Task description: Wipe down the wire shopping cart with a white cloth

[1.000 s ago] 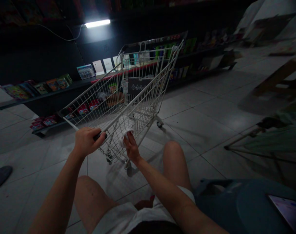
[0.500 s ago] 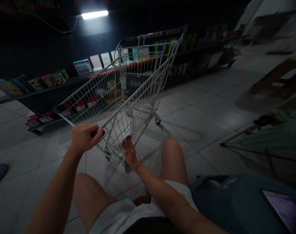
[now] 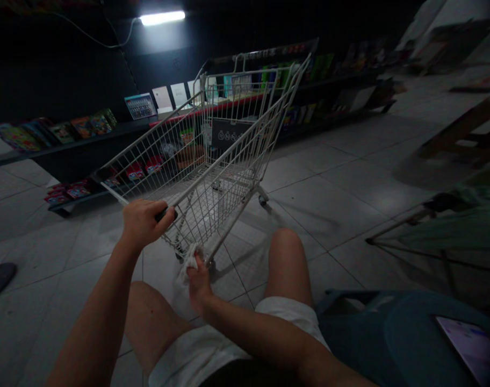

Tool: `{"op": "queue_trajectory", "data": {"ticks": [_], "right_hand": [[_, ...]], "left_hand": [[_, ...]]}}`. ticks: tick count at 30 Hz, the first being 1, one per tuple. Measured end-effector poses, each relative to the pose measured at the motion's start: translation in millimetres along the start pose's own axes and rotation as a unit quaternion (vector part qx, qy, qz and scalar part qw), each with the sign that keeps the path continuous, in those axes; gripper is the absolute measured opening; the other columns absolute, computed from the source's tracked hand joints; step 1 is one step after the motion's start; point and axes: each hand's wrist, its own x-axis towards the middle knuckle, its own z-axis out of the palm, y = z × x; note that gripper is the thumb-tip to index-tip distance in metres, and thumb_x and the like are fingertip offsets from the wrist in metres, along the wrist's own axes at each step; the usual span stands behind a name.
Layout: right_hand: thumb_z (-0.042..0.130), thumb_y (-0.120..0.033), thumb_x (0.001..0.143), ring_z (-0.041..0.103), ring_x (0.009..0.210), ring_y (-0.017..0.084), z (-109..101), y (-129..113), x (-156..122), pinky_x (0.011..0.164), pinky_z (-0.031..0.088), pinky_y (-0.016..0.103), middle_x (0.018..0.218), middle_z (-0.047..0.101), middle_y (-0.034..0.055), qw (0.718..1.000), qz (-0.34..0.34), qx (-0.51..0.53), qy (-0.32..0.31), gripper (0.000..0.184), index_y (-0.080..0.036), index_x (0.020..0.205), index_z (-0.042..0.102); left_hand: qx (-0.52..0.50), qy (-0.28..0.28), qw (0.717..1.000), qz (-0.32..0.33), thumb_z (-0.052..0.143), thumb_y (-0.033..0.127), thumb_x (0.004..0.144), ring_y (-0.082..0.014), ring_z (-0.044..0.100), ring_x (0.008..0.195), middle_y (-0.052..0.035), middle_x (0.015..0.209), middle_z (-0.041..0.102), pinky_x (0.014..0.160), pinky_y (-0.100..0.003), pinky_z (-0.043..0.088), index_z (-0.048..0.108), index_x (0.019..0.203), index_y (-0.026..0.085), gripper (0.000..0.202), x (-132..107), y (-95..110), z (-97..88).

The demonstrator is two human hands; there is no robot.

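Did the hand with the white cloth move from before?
Yes: against the shopping cart, the right hand and its white cloth have moved down and left, toward the cart's lower near end.

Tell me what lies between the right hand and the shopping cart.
The head view shows a whitish cloth in the right hand, between that hand and the shopping cart.

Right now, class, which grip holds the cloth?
The right grip: it has the white cloth low by the cart; the left grip, higher up, clasps the cart itself.
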Motion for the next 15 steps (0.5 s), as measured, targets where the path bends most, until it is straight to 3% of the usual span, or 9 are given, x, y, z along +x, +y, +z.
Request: {"op": "queue_trajectory", "data": {"ticks": [2, 4, 6, 7, 8, 9, 11, 13, 15], "right_hand": [[0.054, -0.02, 0.08, 0.076, 0.099, 0.022, 12.7, -28.8, -15.3, 0.082, 0.065, 0.039, 0.108, 0.076, 0.0061, 0.98, 0.157, 0.122, -0.015, 0.058, -0.023, 0.137, 0.056], [0.055, -0.019, 0.078, 0.076, 0.101, 0.023, 20.9, -66.6, -23.7, 0.084, 0.065, 0.042, 0.103, 0.077, 0.0063, 0.971, 0.181, 0.14, -0.067, 0.051, -0.021, 0.129, 0.061], [0.055, -0.021, 0.082, 0.07, 0.118, 0.023, 20.4, -107.6, -24.1, 0.098, 0.061, 0.044, 0.119, 0.074, 0.0071, 0.991, 0.042, 0.074, -0.106, 0.051, -0.023, 0.133, 0.061], [0.054, -0.022, 0.086, 0.064, 0.129, 0.022, 16.5, -126.1, -20.7, 0.106, 0.057, 0.044, 0.131, 0.069, 0.0076, 0.991, -0.069, 0.014, -0.112, 0.051, -0.024, 0.137, 0.059], [0.053, -0.023, 0.089, 0.055, 0.139, 0.023, 10.6, -141.6, -14.8, 0.114, 0.051, 0.045, 0.143, 0.061, 0.0081, 0.974, -0.187, -0.061, -0.116, 0.052, -0.024, 0.14, 0.058], [0.052, -0.023, 0.091, 0.047, 0.146, 0.023, 3.4, -153.0, -6.3, 0.119, 0.046, 0.045, 0.152, 0.052, 0.0081, 0.936, -0.298, -0.142, -0.125, 0.05, -0.024, 0.141, 0.058], [0.052, -0.021, 0.094, 0.035, 0.153, 0.025, -12.4, -161.4, 17.1, 0.125, 0.039, 0.045, 0.159, 0.044, 0.0068, 0.829, -0.454, -0.286, -0.155, 0.044, -0.024, 0.137, 0.063], [0.052, -0.015, 0.095, 0.039, 0.151, 0.024, -27.6, -153.3, 43.2, 0.125, 0.04, 0.041, 0.152, 0.053, 0.006, 0.746, -0.524, -0.373, -0.176, 0.039, -0.025, 0.128, 0.07], [0.052, -0.011, 0.095, 0.051, 0.143, 0.02, -41.7, -139.1, 62.7, 0.121, 0.046, 0.036, 0.139, 0.064, 0.0066, 0.707, -0.548, -0.406, -0.187, 0.037, -0.025, 0.121, 0.074]], "left_hand": [[-0.007, -0.003, 1.0, 0.003, 0.043, 0.045, 0.092, -0.0137, 0.038, 0.049, 0.0, 0.047, 0.04, 0.056, -0.031, 0.026, 0.039, 0.052, 0.021, 0.047, -1.2, -0.9, -1.2], [-0.021, -0.005, 1.0, 0.008, 0.037, 0.044, 0.095, -0.0141, 0.039, 0.048, -0.0007, 0.047, 0.042, 0.057, -0.032, 0.027, 0.039, 0.052, 0.022, 0.048, -2.8, -1.9, -2.2], [-0.037, -0.005, 0.999, 0.015, 0.031, 0.041, 0.097, -0.0148, 0.042, 0.049, -0.0021, 0.049, 0.047, 0.058, -0.032, 0.029, 0.041, 0.053, 0.022, 0.049, -5.0, -3.6, -2.6], [-0.042, -0.002, 0.999, 0.02, 0.029, 0.039, 0.098, -0.0153, 0.045, 0.05, -0.003, 0.051, 0.051, 0.059, -0.032, 0.03, 0.043, 0.054, 0.022, 0.049, -6.3, -4.6, -2.5], [-0.047, 0.0, 0.999, 0.027, 0.027, 0.038, 0.099, -0.016, 0.048, 0.052, -0.0039, 0.053, 0.055, 0.06, -0.032, 0.032, 0.046, 0.056, 0.022, 0.049, -7.7, -5.9, -2.4], [-0.05, 0.002, 0.998, 0.037, 0.026, 0.037, 0.099, -0.0167, 0.05, 0.054, -0.0047, 0.056, 0.058, 0.061, -0.032, 0.033, 0.05, 0.059, 0.022, 0.049, -9.1, -7.2, -2.2], [-0.052, 0.004, 0.997, 0.059, 0.026, 0.036, 0.099, -0.018, 0.053, 0.056, -0.0053, 0.059, 0.061, 0.062, -0.033, 0.035, 0.053, 0.062, 0.022, 0.048, -11.8, -9.5, -2.0], [-0.051, 0.003, 0.996, 0.071, 0.026, 0.036, 0.099, -0.0185, 0.055, 0.056, -0.0053, 0.059, 0.062, 0.061, -0.033, 0.034, 0.054, 0.062, 0.022, 0.048, -14.1, -11.0, -2.7], [-0.045, 0.001, 0.997, 0.063, 0.026, 0.035, 0.1, -0.0182, 0.055, 0.055, -0.0051, 0.057, 0.061, 0.061, -0.033, 0.034, 0.052, 0.061, 0.022, 0.049, -16.0, -11.4, -4.2]]}}
